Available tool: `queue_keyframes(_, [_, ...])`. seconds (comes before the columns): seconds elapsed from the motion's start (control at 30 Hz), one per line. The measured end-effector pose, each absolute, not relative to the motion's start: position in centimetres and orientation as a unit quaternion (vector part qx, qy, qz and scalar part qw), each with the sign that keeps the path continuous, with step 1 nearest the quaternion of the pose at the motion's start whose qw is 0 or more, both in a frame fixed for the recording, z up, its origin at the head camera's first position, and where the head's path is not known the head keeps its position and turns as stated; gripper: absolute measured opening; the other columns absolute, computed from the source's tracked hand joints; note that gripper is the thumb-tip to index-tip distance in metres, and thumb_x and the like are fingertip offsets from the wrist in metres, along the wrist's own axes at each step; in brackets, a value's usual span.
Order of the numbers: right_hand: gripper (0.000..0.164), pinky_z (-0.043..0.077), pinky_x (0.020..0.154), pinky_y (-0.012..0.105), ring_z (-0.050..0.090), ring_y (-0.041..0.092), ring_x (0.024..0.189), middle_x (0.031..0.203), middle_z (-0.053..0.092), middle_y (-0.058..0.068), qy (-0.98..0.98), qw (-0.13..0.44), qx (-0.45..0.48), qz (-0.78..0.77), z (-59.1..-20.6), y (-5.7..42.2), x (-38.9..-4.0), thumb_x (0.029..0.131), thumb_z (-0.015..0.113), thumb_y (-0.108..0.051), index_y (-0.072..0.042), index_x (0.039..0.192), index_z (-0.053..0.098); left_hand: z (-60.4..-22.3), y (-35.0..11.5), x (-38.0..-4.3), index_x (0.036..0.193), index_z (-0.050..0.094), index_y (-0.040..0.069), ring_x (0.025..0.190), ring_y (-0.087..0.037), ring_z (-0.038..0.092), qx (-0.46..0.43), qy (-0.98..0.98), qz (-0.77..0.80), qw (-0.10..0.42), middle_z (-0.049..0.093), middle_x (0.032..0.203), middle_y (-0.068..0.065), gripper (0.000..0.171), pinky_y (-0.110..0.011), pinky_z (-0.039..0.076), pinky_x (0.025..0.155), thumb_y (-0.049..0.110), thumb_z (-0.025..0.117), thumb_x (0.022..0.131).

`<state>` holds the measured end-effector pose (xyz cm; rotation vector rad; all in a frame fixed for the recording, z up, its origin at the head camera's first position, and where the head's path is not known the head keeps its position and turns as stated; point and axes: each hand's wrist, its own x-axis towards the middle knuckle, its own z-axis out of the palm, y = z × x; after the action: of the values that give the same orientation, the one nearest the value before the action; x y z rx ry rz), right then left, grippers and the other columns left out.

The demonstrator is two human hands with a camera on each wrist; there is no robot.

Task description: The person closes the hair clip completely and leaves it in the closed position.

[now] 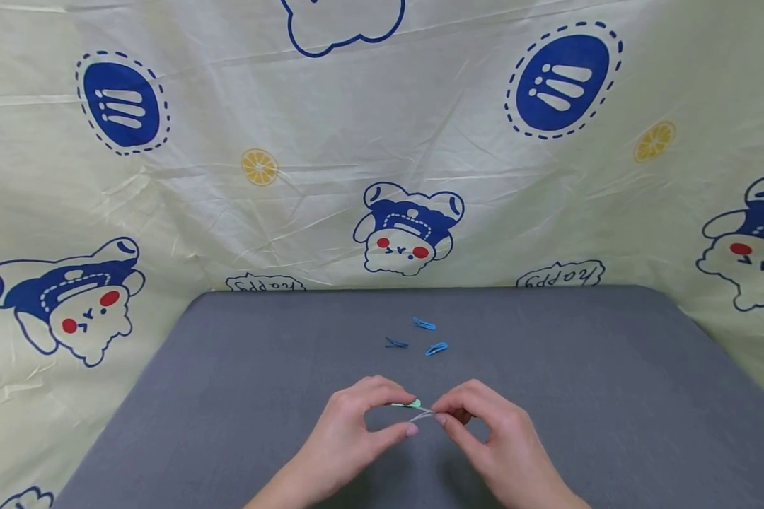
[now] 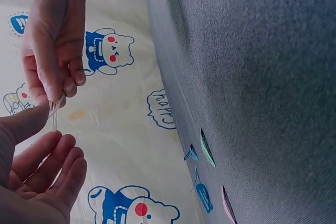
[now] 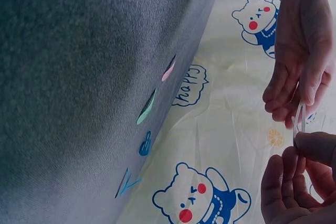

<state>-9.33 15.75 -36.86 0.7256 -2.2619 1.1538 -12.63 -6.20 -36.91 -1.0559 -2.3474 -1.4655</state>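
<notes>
In the head view, a thin white snap hair clip [image 1: 425, 413] is held up between both hands, its two arms spread apart. My right hand [image 1: 496, 435] pinches one end of it between thumb and forefinger. At the other end, the thumb and forefinger of my left hand [image 1: 350, 428] hold the spread arms, one fingertip at each. From the right wrist side the white clip [image 3: 299, 124] runs upright from hand to hand. A green hair clip [image 1: 414, 404] shows partly behind the left forefinger, and lies whole on the table in the left wrist view.
Beyond the hands, blue hair clips lie on the grey table [image 1: 261, 367]: a light one [image 1: 425, 324], another light one [image 1: 436, 348] and a darker one [image 1: 396, 343]. A pink clip [image 3: 168, 68] lies near the green one. Behind hangs a printed cloth [image 1: 331, 127].
</notes>
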Motion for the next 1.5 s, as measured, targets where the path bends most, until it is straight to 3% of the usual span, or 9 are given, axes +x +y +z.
queue_keyframes(0.27, [0.042,0.047,0.069,0.016,0.057,0.003,0.077,0.094,0.061,-0.013,-0.821,0.268,0.282,0.419,-37.3,15.5,-9.3,0.078,0.079,0.005,-0.028,0.1,0.066,-37.4,-5.8,-12.6,0.1,0.075,0.016,0.097,-0.007,0.063,-0.377,-0.775,-0.491,0.127,0.068,0.101,0.01,0.017,-0.026,0.052,0.083,0.013,0.079,0.084])
queue_keyframes(0.47, [0.037,0.048,0.07,0.017,0.058,0.003,0.078,0.094,0.062,-0.011,-0.816,0.266,0.285,0.426,-37.5,15.3,-9.4,0.081,0.078,0.003,-0.026,0.101,0.068,-37.4,-5.7,-12.6,0.094,0.076,0.015,0.092,-0.008,0.064,-0.37,-0.764,-0.508,0.146,0.07,0.094,0.011,0.011,-0.027,0.053,0.079,0.009,0.078,0.085])
queue_keyframes(0.73, [0.028,0.05,0.065,0.02,0.058,0.002,0.074,0.091,0.062,-0.016,-0.83,0.247,0.23,0.443,-37.7,14.6,-9.0,0.084,0.077,-0.003,-0.027,0.097,0.07,-37.5,-5.6,-12.5,0.089,0.076,0.018,0.082,-0.007,0.063,-0.359,-0.759,-0.515,0.172,0.069,0.086,0.011,0.017,-0.023,0.052,0.073,0.003,0.08,0.081])
queue_keyframes(0.9, [0.027,0.052,0.066,0.022,0.059,0.003,0.075,0.091,0.063,-0.016,-0.831,0.24,0.199,0.461,-38.3,14.3,-8.9,0.084,0.076,-0.004,-0.028,0.096,0.07,-37.6,-5.6,-12.4,0.088,0.076,0.018,0.08,-0.006,0.062,-0.351,-0.763,-0.517,0.168,0.068,0.085,0.012,0.014,-0.024,0.052,0.071,0.006,0.079,0.082])
queue_keyframes(1.17, [0.029,0.048,0.06,0.021,0.058,0.008,0.073,0.091,0.065,-0.007,-0.802,0.255,0.212,0.497,-39.2,14.3,-9.1,0.082,0.075,0.005,-0.019,0.097,0.072,-37.9,-5.5,-12.4,0.088,0.075,0.02,0.08,-0.006,0.063,-0.339,-0.76,-0.53,0.161,0.068,0.085,0.011,0.013,-0.026,0.052,0.072,0.008,0.079,0.083])
queue_keyframes(1.5, [0.022,0.052,0.06,0.027,0.06,0.011,0.075,0.093,0.065,-0.003,-0.792,0.193,0.224,0.534,-38.7,14.7,-9.1,0.088,0.071,-0.002,-0.021,0.1,0.072,-37.8,-5.8,-12.6,0.089,0.076,0.017,0.082,-0.005,0.063,-0.364,-0.753,-0.526,0.151,0.068,0.085,0.013,0.012,-0.024,0.052,0.072,0.008,0.079,0.083])
